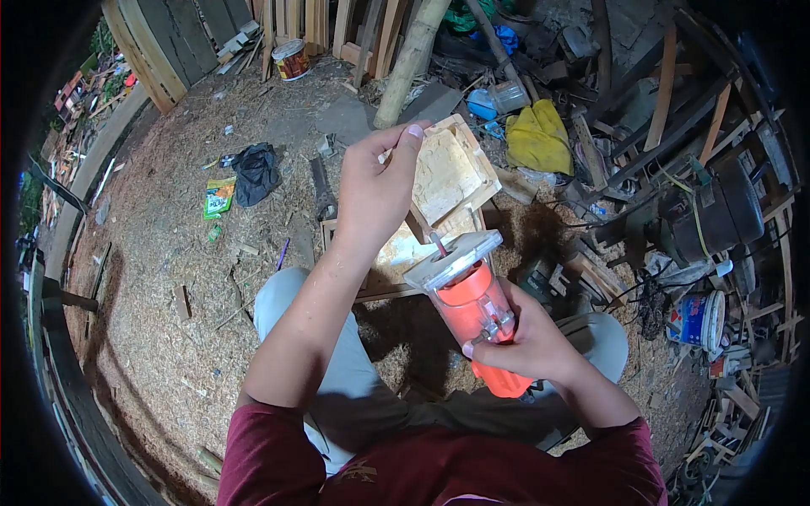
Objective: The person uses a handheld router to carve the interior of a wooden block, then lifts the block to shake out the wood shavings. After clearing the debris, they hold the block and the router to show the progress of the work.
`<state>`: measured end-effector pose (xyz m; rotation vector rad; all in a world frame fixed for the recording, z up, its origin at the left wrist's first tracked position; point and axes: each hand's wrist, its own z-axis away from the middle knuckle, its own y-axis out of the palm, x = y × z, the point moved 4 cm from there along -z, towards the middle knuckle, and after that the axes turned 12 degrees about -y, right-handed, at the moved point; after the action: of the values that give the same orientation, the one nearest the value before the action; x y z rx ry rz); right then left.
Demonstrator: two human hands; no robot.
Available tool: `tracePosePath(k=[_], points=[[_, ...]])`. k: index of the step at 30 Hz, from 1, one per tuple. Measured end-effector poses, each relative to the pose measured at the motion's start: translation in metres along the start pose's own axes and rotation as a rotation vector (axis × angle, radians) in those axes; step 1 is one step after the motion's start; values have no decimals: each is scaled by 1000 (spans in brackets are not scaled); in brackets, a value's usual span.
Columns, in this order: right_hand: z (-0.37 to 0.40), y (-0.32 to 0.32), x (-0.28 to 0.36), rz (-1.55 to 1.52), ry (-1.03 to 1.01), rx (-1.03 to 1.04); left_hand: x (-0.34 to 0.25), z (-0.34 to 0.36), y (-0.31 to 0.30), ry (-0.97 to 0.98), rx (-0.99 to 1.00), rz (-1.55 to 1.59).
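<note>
My left hand grips the near-left corner of a light wooden frame, tilted up, with a pale panel inside it. My right hand is wrapped round an orange trim router, held at a slant. Its clear and grey base plate faces up toward the frame, and a reddish bit sticks out of the base, close to the frame's lower edge. Beneath the raised frame lies another wooden piece with a pale surface, partly hidden by the left arm and the router.
Sawdust covers the ground. A black plastic bag and a green packet lie at left. A paint bucket and a wooden post stand ahead. Yellow cloth, scrap wood and another bucket are at right.
</note>
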<state>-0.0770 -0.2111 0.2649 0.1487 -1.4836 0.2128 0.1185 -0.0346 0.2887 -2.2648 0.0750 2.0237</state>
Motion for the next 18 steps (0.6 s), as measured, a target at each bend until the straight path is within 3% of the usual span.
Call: tracePosePath(k=[18], points=[[0, 0, 0, 36, -11, 1, 1, 1, 1, -1, 6, -13]])
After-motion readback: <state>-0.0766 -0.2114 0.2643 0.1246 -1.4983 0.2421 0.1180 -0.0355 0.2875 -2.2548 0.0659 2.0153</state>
